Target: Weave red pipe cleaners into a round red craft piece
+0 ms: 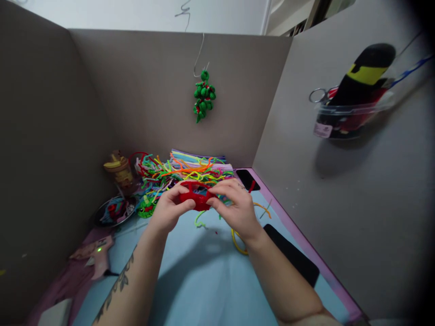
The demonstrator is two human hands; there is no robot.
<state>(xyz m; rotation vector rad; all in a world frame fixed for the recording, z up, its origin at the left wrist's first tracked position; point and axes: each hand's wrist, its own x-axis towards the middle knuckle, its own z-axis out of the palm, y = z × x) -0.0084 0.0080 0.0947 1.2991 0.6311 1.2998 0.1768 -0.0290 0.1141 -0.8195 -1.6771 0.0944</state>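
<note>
Between my two hands is a red pipe-cleaner piece (199,200), bent into a rounded shape with an open gap near its top. My left hand (172,206) pinches its left side between thumb and fingers. On its right side, my right hand (234,203) grips it the same way, and a short red end (252,186) shows beyond that hand. The piece is held above the blue tabletop (200,276). Just behind my hands lies a large heap of colourful pipe cleaners (190,170). A green fuzzy figure (147,207) rests left of my left hand.
At left are a pink glue gun (100,256) with a green light, a bowl of bits (98,219) and a brown cup (120,170). A phone (248,179) and black slab (292,253) lie right. Green ornaments (204,97) hang behind; a tool tub (353,111) hangs right.
</note>
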